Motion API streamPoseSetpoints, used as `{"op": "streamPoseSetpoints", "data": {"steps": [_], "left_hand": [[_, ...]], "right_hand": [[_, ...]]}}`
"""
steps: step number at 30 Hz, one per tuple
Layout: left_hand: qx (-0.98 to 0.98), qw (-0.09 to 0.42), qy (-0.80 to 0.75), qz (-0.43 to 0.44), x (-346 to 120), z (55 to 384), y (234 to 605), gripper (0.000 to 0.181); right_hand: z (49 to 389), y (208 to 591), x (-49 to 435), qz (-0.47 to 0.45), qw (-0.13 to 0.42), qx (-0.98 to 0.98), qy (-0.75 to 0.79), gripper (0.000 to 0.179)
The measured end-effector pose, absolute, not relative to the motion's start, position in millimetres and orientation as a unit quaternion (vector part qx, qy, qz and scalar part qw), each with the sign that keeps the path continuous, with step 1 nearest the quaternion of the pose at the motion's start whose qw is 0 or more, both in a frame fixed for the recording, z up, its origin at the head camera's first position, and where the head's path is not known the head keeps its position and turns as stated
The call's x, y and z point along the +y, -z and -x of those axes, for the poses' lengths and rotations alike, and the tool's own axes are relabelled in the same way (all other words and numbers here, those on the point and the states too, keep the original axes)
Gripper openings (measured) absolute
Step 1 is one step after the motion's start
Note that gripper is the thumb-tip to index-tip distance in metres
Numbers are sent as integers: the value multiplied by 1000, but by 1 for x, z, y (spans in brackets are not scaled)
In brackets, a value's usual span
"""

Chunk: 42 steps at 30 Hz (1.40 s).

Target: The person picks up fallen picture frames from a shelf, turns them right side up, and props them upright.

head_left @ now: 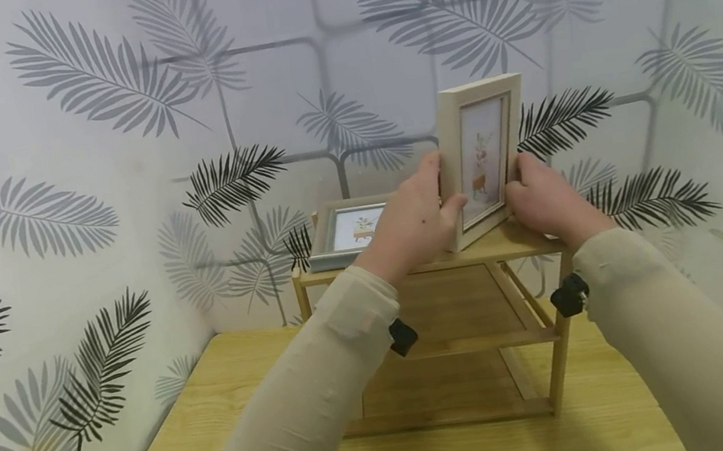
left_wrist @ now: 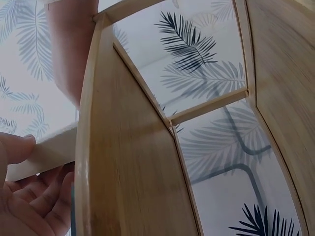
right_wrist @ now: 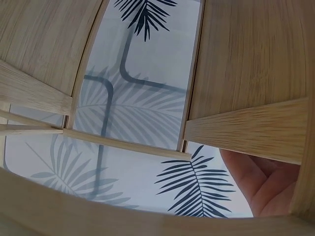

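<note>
A cream picture frame (head_left: 487, 150) with a plant print stands upright, turned at an angle, over the right part of the top board of a small wooden shelf (head_left: 456, 256). My left hand (head_left: 410, 217) grips its left side, thumb at the front; in the left wrist view, that hand (left_wrist: 34, 196) has thumb and fingers on either side of the pale edge. On the right side, my right hand (head_left: 550, 197) holds the frame with curled fingers. The right wrist view shows only part of this hand (right_wrist: 268, 182) behind the shelf's wood.
A second picture frame (head_left: 356, 235) lies face up on the left of the shelf top, partly behind my left hand. Below are two lower boards (head_left: 445, 306). The shelf stands on a wood-grain table (head_left: 220, 407) against a leaf-patterned wall (head_left: 272, 84).
</note>
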<state>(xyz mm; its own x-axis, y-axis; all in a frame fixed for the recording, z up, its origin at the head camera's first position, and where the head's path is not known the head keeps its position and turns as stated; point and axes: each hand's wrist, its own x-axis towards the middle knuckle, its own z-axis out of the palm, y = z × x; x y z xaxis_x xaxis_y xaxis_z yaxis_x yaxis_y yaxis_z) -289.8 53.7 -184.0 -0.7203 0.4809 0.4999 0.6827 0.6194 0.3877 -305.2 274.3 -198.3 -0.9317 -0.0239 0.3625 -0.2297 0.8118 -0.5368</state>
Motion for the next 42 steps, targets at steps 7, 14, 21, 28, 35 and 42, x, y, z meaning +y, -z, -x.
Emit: {"op": "streamPoseSetpoints", "data": {"steps": [7,14,21,28,35,42], "left_hand": [[-889,163,286,319,51,292,182,68],[-895,146,302,294,48,299,181,69],[-904,111,322,260,46,307,180,70],[-907,101,319,256,44,309,179,68],[-908,94,321,253,43,312,178,65],[-914,107,296,255,43,315,178,60]], "right_hand": [[305,199,274,-72,189,-936,-288,42],[303,199,274,-65,205,-936,-279,44],[301,200,273,-44,199,-943,-265,50],[298,201,273,-37,202,-944,-257,44],[297,201,273,-23,216,-941,-259,37],[296,200,274,-17,217,-936,-278,38]]}}
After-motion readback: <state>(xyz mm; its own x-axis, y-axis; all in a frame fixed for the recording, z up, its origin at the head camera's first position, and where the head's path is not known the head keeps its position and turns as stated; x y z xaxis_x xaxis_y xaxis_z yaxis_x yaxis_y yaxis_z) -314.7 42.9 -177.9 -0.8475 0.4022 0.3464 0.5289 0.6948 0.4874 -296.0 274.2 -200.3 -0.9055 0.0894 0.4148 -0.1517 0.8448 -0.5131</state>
